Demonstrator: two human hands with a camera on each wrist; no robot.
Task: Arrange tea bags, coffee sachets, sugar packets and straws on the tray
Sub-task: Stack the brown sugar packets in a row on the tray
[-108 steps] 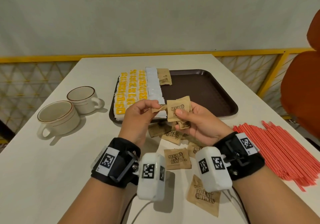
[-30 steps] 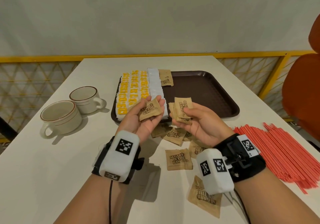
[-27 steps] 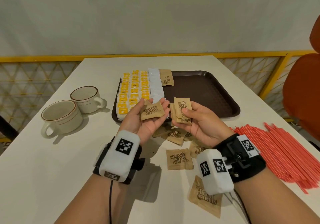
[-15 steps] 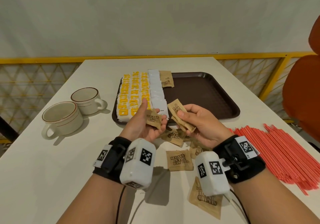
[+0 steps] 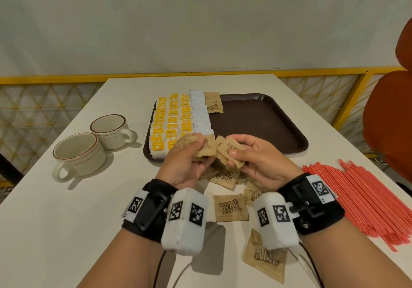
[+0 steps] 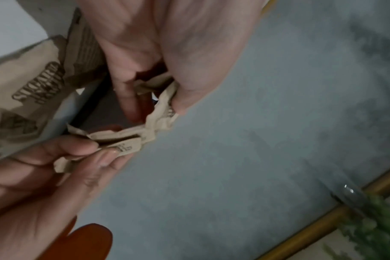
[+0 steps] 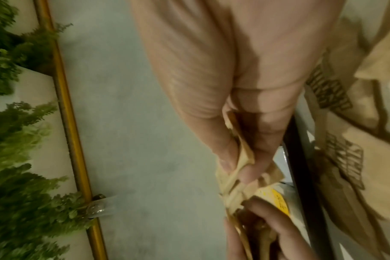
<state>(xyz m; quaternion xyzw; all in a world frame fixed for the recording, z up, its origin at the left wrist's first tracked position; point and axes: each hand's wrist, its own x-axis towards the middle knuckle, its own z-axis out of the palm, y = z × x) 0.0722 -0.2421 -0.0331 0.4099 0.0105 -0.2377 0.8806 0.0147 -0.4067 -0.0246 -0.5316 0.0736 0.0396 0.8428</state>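
Sugar packets in both hands, just below the tray

We've got our left hand (image 5: 185, 162) curled round a crumpled brown packet (image 5: 206, 148) at frame centre, thumb and fingers pinching it, while our right hand (image 5: 256, 162) pinches a small fan of packets (image 5: 230, 151) right beside it, thumb pressed on top. These look feather-light, thin paper with loose grains inside, so we judge they bend and crease easily and slide over one another; best held flat by the edges, not squeezed in the middle. The tray (image 5: 267, 120) sits just above the hands, with yellow tea bags (image 5: 171, 118) and white sachets (image 5: 200, 113) lined up on its left and one packet (image 5: 213, 105) at its upper edge. More packets (image 5: 230, 207) lie loose on the table (image 5: 55, 220) lower centre; straws (image 5: 361, 198) wait at right.
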